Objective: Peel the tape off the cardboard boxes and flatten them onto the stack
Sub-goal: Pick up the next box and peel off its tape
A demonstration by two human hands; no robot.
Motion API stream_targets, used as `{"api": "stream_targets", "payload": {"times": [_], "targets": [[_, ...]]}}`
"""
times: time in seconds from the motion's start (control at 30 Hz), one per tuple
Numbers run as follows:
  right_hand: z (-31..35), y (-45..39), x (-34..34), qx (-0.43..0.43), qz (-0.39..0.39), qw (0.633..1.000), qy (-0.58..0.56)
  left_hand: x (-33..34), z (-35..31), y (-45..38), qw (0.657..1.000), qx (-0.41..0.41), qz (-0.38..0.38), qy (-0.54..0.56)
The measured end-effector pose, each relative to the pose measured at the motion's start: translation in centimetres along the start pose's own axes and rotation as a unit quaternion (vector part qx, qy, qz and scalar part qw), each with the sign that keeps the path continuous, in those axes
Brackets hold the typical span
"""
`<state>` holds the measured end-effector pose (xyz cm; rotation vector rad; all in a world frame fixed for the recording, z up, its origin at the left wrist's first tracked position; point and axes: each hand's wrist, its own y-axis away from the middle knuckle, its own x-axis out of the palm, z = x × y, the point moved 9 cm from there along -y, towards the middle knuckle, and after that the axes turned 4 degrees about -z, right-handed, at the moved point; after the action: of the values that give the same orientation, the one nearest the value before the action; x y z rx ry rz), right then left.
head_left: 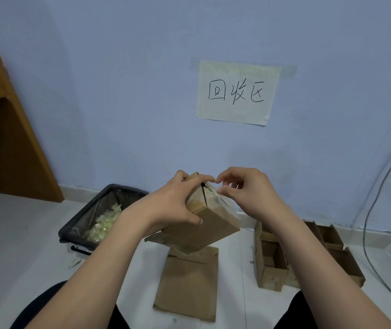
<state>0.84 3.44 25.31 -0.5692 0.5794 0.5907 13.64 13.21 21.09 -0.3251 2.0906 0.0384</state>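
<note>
A brown cardboard box point(204, 219), tilted and glossy with clear tape, is held in the air above the flattened stack point(187, 283) on the floor. The left hand point(177, 203) grips its left side, fingers and thumb curled round it. The right hand point(249, 193) pinches a strip of tape point(223, 189) at the box's top seam between thumb and fingertips.

A box point(204, 222) is held between the left grip point(177, 200) and right grip point(246, 193). A bin point(99, 217) is set left of them, flattened cardboard point(187, 286) below, more boxes point(308, 255) right.
</note>
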Motion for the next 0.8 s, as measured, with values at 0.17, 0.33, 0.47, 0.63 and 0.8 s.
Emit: {"api": "stream_targets", "payload": {"times": [0.17, 0.33, 0.47, 0.63, 0.8], "targets": [[-0.9, -0.2, -0.1, 0.045, 0.009, 0.998, -0.052, -0.1, 0.2, -0.1, 1.0, -0.004, 0.0, 0.003], [-0.8, -0.1, 0.6, 0.047, 0.034, 0.995, -0.086, -0.1, 0.4, -0.1, 1.0, -0.007, 0.002, -0.005], [-0.5, 0.1, 0.9, 0.04, 0.056, 0.994, -0.082, 0.1, 0.5, -0.1, 1.0, -0.007, 0.008, -0.01], [-0.4, 0.3, 0.8, 0.031, 0.029, 0.999, -0.023, 0.2, 0.3, 0.0, 1.0, -0.007, 0.013, -0.012], [0.1, 0.3, 1.3, 0.014, 0.04, 0.999, 0.029, 0.3, 0.3, 0.0, 1.0, -0.009, 0.01, -0.013]]}}
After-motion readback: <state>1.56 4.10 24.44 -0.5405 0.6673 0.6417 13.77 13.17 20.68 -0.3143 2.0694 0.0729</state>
